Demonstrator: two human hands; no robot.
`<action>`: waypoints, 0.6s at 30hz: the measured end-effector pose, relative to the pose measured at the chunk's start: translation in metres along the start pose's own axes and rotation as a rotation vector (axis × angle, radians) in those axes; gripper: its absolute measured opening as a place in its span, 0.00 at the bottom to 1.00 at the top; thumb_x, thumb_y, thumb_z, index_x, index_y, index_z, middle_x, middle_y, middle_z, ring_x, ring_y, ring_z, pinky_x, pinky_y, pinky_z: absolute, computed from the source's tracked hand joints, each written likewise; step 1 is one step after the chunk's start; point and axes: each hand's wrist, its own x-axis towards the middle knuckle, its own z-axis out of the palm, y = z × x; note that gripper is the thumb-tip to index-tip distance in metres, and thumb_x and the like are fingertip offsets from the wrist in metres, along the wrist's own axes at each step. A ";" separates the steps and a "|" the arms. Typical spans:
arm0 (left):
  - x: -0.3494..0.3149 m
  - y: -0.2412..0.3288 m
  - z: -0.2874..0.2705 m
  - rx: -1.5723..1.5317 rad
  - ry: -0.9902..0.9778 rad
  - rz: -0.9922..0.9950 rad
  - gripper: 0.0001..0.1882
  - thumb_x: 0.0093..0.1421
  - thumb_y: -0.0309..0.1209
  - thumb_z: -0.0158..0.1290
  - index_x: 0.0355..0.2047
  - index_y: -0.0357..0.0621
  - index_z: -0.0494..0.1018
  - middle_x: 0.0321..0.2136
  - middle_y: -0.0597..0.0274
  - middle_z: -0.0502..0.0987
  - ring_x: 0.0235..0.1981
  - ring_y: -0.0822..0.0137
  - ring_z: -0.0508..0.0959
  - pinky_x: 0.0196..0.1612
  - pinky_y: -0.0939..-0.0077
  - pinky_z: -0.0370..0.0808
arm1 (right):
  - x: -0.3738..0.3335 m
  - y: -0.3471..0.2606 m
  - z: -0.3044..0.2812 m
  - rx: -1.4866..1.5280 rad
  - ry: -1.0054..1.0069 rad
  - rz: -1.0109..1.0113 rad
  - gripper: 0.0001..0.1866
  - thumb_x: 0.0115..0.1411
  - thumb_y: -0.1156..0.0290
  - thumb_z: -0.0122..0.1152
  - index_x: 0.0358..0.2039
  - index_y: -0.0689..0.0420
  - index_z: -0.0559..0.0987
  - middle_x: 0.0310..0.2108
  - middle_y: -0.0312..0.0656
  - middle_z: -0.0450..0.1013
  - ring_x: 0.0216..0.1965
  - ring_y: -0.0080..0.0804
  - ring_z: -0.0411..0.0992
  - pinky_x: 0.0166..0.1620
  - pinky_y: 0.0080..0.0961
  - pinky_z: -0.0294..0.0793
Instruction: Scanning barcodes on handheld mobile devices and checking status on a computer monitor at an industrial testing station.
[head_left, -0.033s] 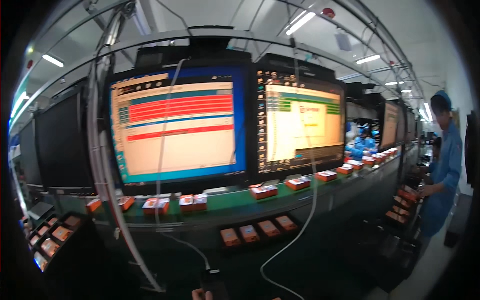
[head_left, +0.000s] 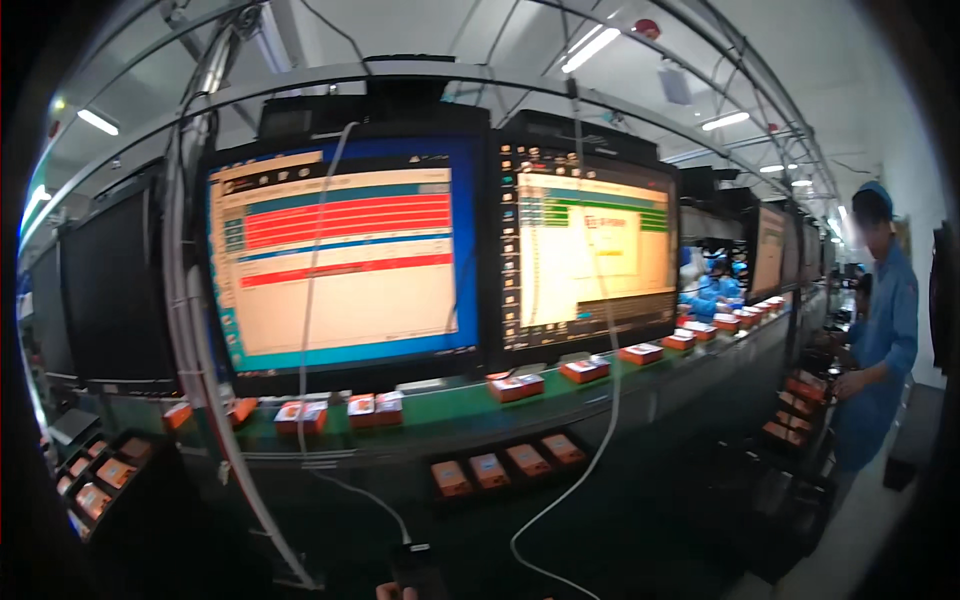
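At the bottom edge, the fingertips of my left hand are closed on the left side of a dark flat phone-like device. A white cable runs into the device's upper end through a pale plug. Most of my hand is cut off by the frame, and the device's lower part is too dark to make out. My right hand does not show. Beyond the device lies a dark tray with several orange boxes in a row.
Two lit monitors stand above a green conveyor carrying orange-and-white boxes. A metal post rises at left, near another box tray. A second cable hangs centrally. A person in blue stands at right.
The whole view has shifted slightly, so the monitors, boxes and device sit a little further left. My left hand still grips the device, and the cable remains plugged in.
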 end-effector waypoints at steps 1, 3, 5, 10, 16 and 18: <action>-0.002 0.014 0.006 -0.075 0.024 -0.071 0.06 0.63 0.28 0.48 0.38 0.39 0.67 0.30 0.65 0.70 0.31 0.75 0.68 0.35 0.78 0.69 | 0.000 -0.001 0.002 0.028 -0.028 -0.012 0.17 0.63 0.70 0.54 0.53 0.54 0.71 0.36 0.35 0.73 0.32 0.22 0.72 0.28 0.18 0.74; -0.003 0.027 0.010 0.038 0.021 -0.029 0.06 0.63 0.29 0.49 0.37 0.40 0.67 0.28 0.68 0.68 0.29 0.76 0.65 0.32 0.78 0.66 | -0.003 -0.003 0.004 0.062 -0.040 -0.037 0.18 0.63 0.70 0.54 0.54 0.54 0.71 0.36 0.35 0.73 0.32 0.22 0.71 0.28 0.17 0.73; -0.003 0.025 0.012 0.018 0.006 0.005 0.07 0.63 0.30 0.50 0.37 0.40 0.66 0.28 0.68 0.66 0.28 0.76 0.64 0.32 0.79 0.65 | -0.009 -0.006 0.004 0.064 -0.105 -0.063 0.20 0.63 0.71 0.54 0.56 0.54 0.69 0.35 0.35 0.73 0.31 0.22 0.70 0.28 0.17 0.72; -0.005 0.029 0.015 0.038 0.002 -0.028 0.07 0.62 0.29 0.52 0.36 0.40 0.66 0.28 0.67 0.66 0.30 0.75 0.64 0.33 0.79 0.65 | -0.023 -0.013 0.007 0.075 -0.102 -0.069 0.21 0.63 0.72 0.53 0.57 0.54 0.68 0.37 0.36 0.72 0.31 0.21 0.69 0.27 0.15 0.71; -0.019 0.033 0.004 0.100 0.038 -0.040 0.08 0.61 0.29 0.53 0.36 0.40 0.66 0.28 0.69 0.64 0.30 0.76 0.62 0.33 0.79 0.64 | -0.025 0.003 0.007 0.029 -0.100 -0.153 0.20 0.63 0.73 0.53 0.56 0.55 0.68 0.48 0.40 0.72 0.29 0.18 0.68 0.26 0.12 0.69; -0.011 0.021 0.003 0.086 0.026 -0.023 0.07 0.62 0.28 0.53 0.36 0.41 0.67 0.28 0.69 0.64 0.30 0.76 0.63 0.34 0.80 0.64 | -0.018 0.003 0.009 0.007 -0.116 -0.115 0.19 0.62 0.71 0.55 0.54 0.57 0.68 0.38 0.37 0.73 0.29 0.19 0.68 0.25 0.13 0.69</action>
